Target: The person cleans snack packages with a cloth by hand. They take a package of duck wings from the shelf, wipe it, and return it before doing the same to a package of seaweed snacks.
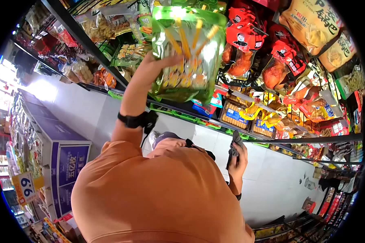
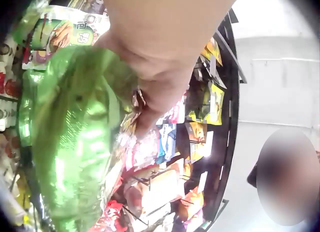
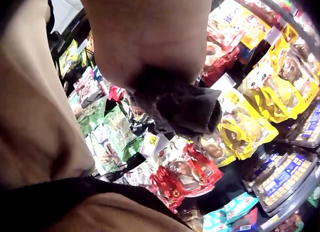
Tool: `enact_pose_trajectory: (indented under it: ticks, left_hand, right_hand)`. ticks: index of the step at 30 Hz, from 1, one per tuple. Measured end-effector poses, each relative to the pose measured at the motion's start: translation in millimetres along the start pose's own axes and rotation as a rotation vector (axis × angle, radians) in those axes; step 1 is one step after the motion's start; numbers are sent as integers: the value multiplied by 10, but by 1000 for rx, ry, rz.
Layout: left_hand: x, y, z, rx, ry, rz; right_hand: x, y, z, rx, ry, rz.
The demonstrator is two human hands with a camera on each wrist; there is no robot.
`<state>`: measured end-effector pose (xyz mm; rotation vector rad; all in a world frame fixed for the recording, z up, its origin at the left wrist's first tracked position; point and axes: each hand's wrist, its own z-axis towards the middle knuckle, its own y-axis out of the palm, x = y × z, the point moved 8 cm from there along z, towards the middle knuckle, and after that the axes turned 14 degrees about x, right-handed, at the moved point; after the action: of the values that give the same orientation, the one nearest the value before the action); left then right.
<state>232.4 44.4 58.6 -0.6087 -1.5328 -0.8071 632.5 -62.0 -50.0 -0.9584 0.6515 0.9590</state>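
Observation:
My left hand grips a large green snack bag with a clear front and yellow sticks printed on it. The thumb lies across the bag's front; the other fingers are hidden behind it. In the left wrist view the bag's shiny green side fills the left part, beside the hand. Lower, by the body's right side, my right hand holds a crumpled dark grey cloth. The same cloth sticks out below the hand in the right wrist view.
A shelf of packed snacks runs along the front, with red-topped meat packs, a yellow bag and clear biscuit trays. Its dark edge lies near the right hand. A purple display stand stands at left on the pale floor.

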Motion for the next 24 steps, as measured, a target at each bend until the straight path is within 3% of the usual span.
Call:
enact_pose_trajectory:
  ticks: [2,3,4,6,8,10,12,14,16,17,18,20,22,24]
  left_hand:
    - [204,33,-476,-277,-58,43]
    - [102,-2,-547,-323,-68,45]
    - [-43,-5,-607,-378,-82,49]
    - [-356,10,-761,-307,-124,-3]
    - [-705,51,-851,-435,-87,-15]
    - [-1009,90,-954,-659,-205,31]
    - [-765,222,-1164,-670,-188,-179]
    - [-874,143,-1217,-841,-426,-172]
    - [-591,2,-1093,-866,-175,-298]
    - [-512,-71,-1013,-885,-216,-480]
    - [-371,-167,-886,-819,-117,-491]
    - [-382,-418,-697,-803,-165,-579]
    - [-527,-658,-491,-777,-58,-531]
    - [-492,-725,-398,-709,41,-375]
  right_hand:
    - [-54,73,93,7,22,65]
    - [-100,93,144,52,-45,58]
    - [-130,115,197,106,70,191]
    - [-421,158,351,220,39,149]
    - [-600,277,479,328,-42,250]
    - [-1131,516,715,309,-295,204]
    - [-1581,878,900,210,-427,70]
    - [-1867,1277,937,123,-506,61]
    - [-1968,1638,893,23,-445,152]
    - [-2054,1777,842,9,-463,197]
    - [-2109,1939,764,-64,-473,208]
    - [-2310,2215,579,-155,-514,280]
    - [-2347,2509,490,-171,-493,358]
    - [-2425,2615,534,-7,-639,272]
